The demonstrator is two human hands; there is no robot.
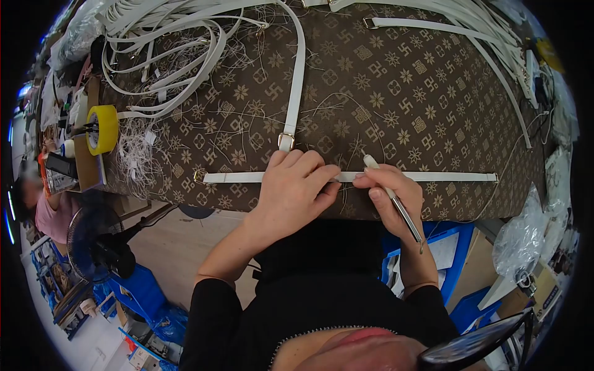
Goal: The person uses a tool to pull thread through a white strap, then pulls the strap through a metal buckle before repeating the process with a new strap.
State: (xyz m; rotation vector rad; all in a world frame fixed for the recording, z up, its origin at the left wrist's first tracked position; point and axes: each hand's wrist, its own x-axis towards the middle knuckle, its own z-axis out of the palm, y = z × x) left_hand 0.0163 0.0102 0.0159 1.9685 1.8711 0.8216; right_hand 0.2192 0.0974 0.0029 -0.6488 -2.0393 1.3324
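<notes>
From where I'm standing, the left hand is curling nearly closed, pinching the white strap mid-length; the right hand is gripping a slim tool, fingertips meeting just beside. Strap's lying crosswise nr the bench's front edge. IMO both hands should be keeping it flat & taut, w/ the tool's metal end pointing clear. Strap's looking smooth, narrow, leather-like; its end buckle is showing gold-toned; thin threads are tangling on patterned brown cloth.
</notes>
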